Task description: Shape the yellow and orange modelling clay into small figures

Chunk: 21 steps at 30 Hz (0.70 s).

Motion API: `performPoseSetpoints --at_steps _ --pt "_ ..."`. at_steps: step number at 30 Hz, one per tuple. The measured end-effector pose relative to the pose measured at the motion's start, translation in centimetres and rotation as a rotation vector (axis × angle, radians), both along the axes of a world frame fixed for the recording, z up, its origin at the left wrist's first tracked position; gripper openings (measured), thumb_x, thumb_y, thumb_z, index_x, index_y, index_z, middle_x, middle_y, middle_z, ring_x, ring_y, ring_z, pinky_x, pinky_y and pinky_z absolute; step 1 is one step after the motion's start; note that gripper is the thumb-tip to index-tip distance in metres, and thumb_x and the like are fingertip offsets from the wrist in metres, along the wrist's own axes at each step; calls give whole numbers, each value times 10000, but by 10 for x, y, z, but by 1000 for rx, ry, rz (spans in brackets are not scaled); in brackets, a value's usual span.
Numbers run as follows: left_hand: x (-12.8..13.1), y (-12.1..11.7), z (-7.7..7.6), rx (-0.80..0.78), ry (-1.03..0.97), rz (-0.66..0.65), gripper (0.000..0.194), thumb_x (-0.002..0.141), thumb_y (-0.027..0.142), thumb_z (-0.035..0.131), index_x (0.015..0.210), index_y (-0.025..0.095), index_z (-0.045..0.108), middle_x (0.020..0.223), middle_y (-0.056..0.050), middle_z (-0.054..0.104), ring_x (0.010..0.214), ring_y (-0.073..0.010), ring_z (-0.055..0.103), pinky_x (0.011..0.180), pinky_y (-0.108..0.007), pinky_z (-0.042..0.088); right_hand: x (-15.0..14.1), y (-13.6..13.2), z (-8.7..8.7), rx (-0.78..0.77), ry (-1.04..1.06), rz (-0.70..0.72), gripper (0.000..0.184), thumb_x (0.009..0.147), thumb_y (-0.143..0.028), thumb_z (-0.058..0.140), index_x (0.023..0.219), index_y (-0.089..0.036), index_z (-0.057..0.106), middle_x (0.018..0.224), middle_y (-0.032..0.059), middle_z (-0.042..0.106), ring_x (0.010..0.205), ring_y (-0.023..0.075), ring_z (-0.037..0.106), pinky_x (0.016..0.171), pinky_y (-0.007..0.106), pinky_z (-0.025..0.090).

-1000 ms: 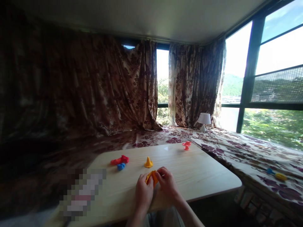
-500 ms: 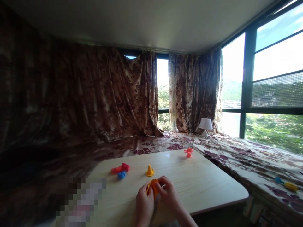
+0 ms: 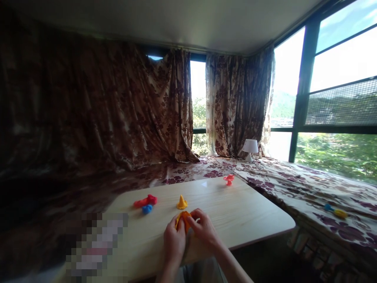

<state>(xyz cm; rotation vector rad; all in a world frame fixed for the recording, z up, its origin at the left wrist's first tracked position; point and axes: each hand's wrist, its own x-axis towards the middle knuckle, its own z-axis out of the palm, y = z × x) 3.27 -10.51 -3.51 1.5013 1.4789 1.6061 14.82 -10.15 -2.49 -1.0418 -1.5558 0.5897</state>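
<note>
Both hands meet over the near part of the table around a soft orange piece of what looks like modelling clay [image 3: 184,218]. My left hand [image 3: 173,236] grips its left side, with the thumb pressed against the front. On the other side, my right hand [image 3: 203,226] pinches the piece between thumb and fingers. Much of it is hidden by the fingers. Just beyond them a yellow cone with a flared base [image 3: 182,202] stands upright. Farther left lie a red lump [image 3: 145,201] and a blue lump [image 3: 147,209], side by side.
The pale wooden table [image 3: 250,220] has rounded corners. Near its far edge stands a small red-pink piece [image 3: 229,180]. Flowered cloth covers the ledge, which bears a white lamp [image 3: 250,149] and a blue-and-yellow item [image 3: 337,211]. A pixelated patch hides the table's left front.
The view has tilted down and turned slightly right, so everything sits higher and more to the left. Both hands keep hold of the orange piece, their grip only slightly shifted.
</note>
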Motion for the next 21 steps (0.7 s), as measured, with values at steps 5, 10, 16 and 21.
performPoseSetpoints --at_steps 5,10,16,21 --pt "1 4 -3 21 -34 -40 328 703 336 498 899 138 670 957 -143 707 901 -263 651 806 -347 499 1 5 -7 23 -12 -37 208 770 -249 554 585 -157 569 623 -19 511 577 112 487 533 209 399" --pt "1 5 -3 20 -47 -20 328 683 345 493 847 130 678 916 -144 714 865 -263 661 793 -350 514 1 6 -7 43 6 -52 251 784 -262 539 561 -151 567 618 -8 511 553 111 481 504 210 397" --pt "1 -1 3 9 51 8 304 714 297 461 869 130 663 930 -146 711 871 -255 658 797 -352 507 2 0 -2 21 0 -21 150 753 -224 564 639 -159 637 652 -1 571 597 122 527 550 211 422" --pt "3 -2 4 -9 106 -23 284 733 308 470 881 147 651 898 -120 714 851 -251 656 768 -344 504 2 0 0 12 7 -70 161 759 -204 530 628 -153 608 616 -9 552 571 115 505 537 214 411"
